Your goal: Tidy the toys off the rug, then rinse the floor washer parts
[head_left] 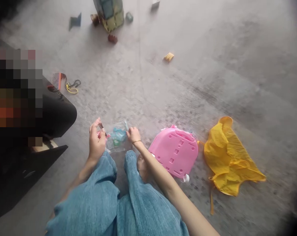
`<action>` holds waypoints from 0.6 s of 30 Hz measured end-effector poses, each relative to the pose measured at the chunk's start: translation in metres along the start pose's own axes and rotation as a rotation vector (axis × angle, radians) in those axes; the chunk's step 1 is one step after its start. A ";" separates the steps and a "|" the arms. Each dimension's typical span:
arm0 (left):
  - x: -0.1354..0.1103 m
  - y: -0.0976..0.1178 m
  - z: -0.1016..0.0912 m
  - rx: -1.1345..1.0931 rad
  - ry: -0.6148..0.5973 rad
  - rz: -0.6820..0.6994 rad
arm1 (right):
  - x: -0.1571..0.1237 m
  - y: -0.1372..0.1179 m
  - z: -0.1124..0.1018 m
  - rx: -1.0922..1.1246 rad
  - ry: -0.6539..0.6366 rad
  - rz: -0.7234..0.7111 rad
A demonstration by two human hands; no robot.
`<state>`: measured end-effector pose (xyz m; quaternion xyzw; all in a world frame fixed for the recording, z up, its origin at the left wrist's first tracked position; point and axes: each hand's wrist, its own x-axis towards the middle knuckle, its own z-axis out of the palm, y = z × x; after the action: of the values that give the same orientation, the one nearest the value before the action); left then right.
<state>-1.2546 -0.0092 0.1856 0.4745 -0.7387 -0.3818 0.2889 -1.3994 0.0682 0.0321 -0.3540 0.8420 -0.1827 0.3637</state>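
Note:
A clear plastic pouch [116, 147] with light blue and green things inside lies on the floor in front of my knees. My right hand [133, 135], a thin bracelet at its wrist, is closed on the pouch's right edge. At the left side of the pouch, my left hand [97, 139] pinches a small pink and dark item [101, 126] whose kind I cannot make out. To the right of my right forearm lies a pink plastic toy case [175, 152] shaped like a backpack. Beside that case is a crumpled yellow cloth [227, 160] with straps, perhaps an apron.
Dark furniture [58, 111] stands close on the left. Near it lie a small patterned pouch [56, 81] and a yellow cord [71, 89]. Farther off are a bluish-green and yellow block-like object [111, 14], a reddish piece [112, 39] and a small yellow piece [168, 57].

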 end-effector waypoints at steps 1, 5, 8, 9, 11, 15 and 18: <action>0.004 -0.006 -0.003 0.009 0.035 -0.019 | -0.004 0.011 -0.001 0.030 0.027 -0.005; 0.012 -0.026 0.000 -0.019 0.065 -0.061 | -0.018 0.028 0.003 0.010 0.039 0.062; 0.014 -0.039 0.008 -0.041 0.018 -0.035 | -0.016 0.005 0.022 -0.111 -0.008 -0.003; 0.014 -0.043 0.009 -0.046 0.000 -0.027 | -0.015 -0.003 0.027 -0.114 -0.021 -0.016; 0.018 -0.053 0.009 -0.059 -0.038 -0.029 | -0.022 -0.013 0.027 0.011 -0.017 -0.006; 0.029 -0.083 0.004 -0.073 -0.086 -0.034 | -0.070 0.020 -0.019 0.562 0.261 -0.011; 0.031 -0.111 0.010 -0.042 -0.112 -0.014 | -0.124 0.080 -0.072 0.649 0.630 0.167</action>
<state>-1.2208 -0.0636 0.0897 0.4514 -0.7422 -0.4249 0.2545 -1.4299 0.2166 0.0954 -0.0801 0.8364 -0.5058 0.1954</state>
